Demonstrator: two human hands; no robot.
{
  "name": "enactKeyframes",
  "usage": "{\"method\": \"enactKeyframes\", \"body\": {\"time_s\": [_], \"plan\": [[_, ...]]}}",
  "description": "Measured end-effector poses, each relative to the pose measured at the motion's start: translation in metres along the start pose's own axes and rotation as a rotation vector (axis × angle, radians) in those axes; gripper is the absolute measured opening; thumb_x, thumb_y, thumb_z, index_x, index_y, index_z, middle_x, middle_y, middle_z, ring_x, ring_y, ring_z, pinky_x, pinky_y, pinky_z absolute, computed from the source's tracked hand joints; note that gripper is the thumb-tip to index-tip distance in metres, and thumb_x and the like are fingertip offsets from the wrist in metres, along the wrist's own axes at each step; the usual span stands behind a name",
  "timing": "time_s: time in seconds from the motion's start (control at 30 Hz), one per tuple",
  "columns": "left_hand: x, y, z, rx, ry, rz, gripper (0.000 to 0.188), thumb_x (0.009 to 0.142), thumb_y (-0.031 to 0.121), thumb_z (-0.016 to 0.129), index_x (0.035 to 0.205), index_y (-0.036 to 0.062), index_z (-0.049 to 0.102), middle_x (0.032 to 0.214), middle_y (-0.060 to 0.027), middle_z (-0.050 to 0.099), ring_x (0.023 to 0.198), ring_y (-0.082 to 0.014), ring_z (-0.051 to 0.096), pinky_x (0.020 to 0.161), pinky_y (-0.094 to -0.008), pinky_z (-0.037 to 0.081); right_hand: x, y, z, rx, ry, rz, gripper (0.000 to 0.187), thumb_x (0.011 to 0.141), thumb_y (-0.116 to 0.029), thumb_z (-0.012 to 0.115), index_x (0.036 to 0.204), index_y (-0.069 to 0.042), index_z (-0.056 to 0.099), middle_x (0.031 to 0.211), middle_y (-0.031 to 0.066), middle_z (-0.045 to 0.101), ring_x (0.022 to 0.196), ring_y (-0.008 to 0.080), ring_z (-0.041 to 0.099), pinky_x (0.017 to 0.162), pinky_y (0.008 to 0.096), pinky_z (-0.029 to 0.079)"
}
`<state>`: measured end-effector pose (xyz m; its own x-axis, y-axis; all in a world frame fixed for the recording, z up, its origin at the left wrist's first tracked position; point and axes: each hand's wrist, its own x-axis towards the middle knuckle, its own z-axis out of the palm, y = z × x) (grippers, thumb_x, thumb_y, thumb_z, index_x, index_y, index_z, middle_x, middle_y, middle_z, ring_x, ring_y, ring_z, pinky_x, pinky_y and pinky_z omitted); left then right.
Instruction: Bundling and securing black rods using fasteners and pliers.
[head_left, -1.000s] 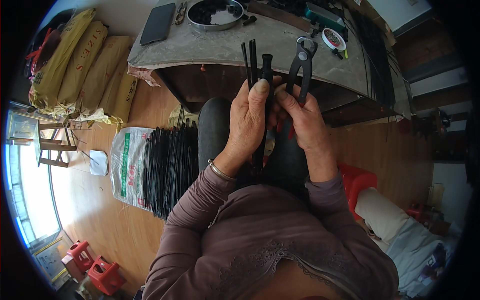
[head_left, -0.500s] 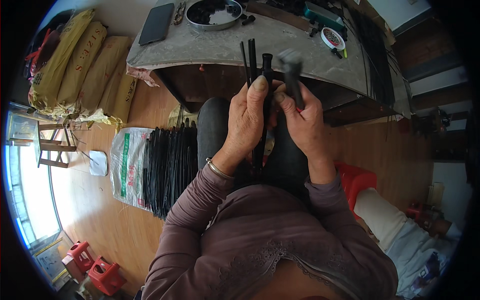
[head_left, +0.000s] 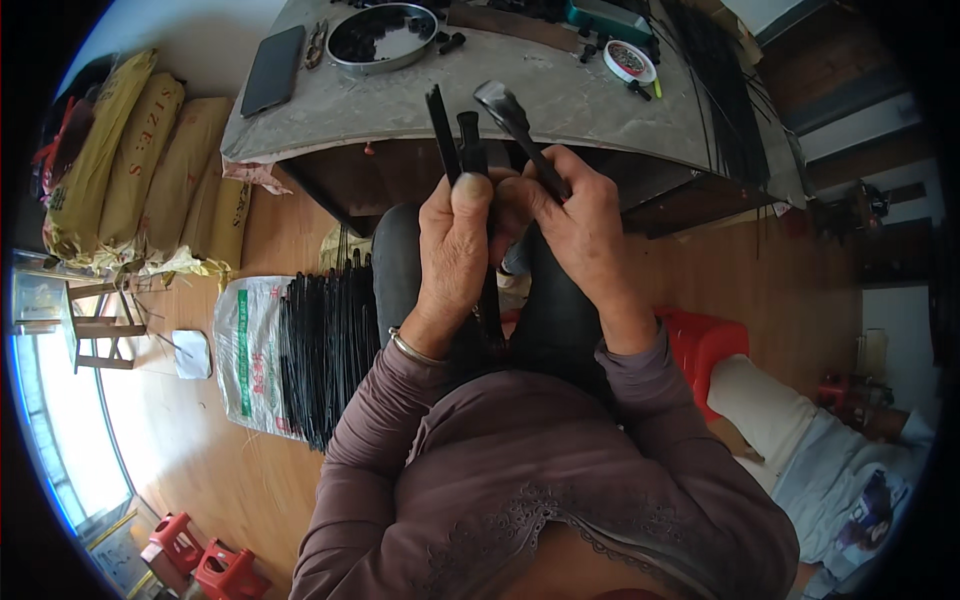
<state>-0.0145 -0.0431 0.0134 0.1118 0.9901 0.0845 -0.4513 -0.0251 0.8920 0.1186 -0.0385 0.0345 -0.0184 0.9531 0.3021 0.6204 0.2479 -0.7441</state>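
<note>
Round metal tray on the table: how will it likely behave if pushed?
The round metal tray looks stiff, so it would probably slide without flexing. Its wide, low shape makes tipping unlikely. The loose black pieces inside may shift, though the raised rim should help contain them.

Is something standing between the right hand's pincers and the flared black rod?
Nothing visible: above the left hand and right hand, only a gap separates the pincers from the flared black rod.

Purplish-brown top (head_left: pixel 400 425) – lacy dark neckline trim (head_left: pixel 545 503), dark trousers (head_left: pixel 397 270), silvery bangle (head_left: pixel 411 350)
</note>
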Motion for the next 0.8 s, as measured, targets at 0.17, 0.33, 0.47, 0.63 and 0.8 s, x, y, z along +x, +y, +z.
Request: {"method": "enactKeyframes", "body": {"time_s": [0.17,0.33,0.47,0.63,0.8], "plan": [[0.008,-0.001,-0.002,0.089,-0.040,-0.088,0.058,0.101,0.049,0.031,0.091,-0.0005,0.061,0.050,0.0002,0.043,0.039,-0.0064,0.036,0.038,-0.0218,0.030,0.007,0.011,-0.006,0.201,-0.147,0.111,0.032,0.085,-0.031,0.071,0.085,-0.001,0.058,0.070,0.0003,0.057,0.065,0.0066,0.050,0.060,0.0227,0.043],[0.008,-0.002,-0.008,-0.085,-0.094,-0.127,0.056,0.099,0.050,0.039,0.092,-0.0007,0.061,0.049,0.0012,0.044,0.039,-0.0056,0.037,0.039,-0.0212,0.029,0.009,0.006,-0.013,0.326,-0.247,0.084,0.032,0.088,-0.032,0.068,0.085,-0.002,0.058,0.070,-0.0008,0.056,0.066,0.0063,0.052,0.059,0.0229,0.043],[0.012,-0.004,-0.014,-0.081,-0.074,-0.117,0.062,0.100,0.052,0.034,0.093,-0.0024,0.061,0.048,0.0009,0.042,0.038,-0.0067,0.037,0.038,-0.0222,0.030,0.000,-0.011,-0.032,0.555,-0.470,0.376,0.020,0.095,-0.021,0.057,0.095,0.000,0.056,0.071,0.0031,0.057,0.057,0.0090,0.054,0.051,0.0242,0.044],[0.019,-0.005,-0.022,-0.073,-0.075,-0.131,0.067,0.100,0.054,0.030,0.093,-0.0034,0.063,0.047,0.0014,0.041,0.038,-0.0065,0.036,0.038,-0.0223,0.029,-0.035,-0.021,-0.069,0.620,-0.635,0.592,0.018,0.096,-0.013,0.050,0.107,0.001,0.050,0.069,0.0058,0.055,0.046,0.0110,0.050,0.042,0.0246,0.042],[0.009,0.000,-0.008,0.034,-0.119,-0.159,0.063,0.100,0.053,0.030,0.087,0.0006,0.062,0.049,0.0022,0.045,0.039,-0.0049,0.038,0.039,-0.0211,0.028,-0.044,-0.021,-0.072,0.650,-0.802,0.724,0.019,0.097,-0.015,0.050,0.109,0.000,0.048,0.066,0.0033,0.049,0.045,0.0090,0.048,0.042,0.0243,0.043]]}}
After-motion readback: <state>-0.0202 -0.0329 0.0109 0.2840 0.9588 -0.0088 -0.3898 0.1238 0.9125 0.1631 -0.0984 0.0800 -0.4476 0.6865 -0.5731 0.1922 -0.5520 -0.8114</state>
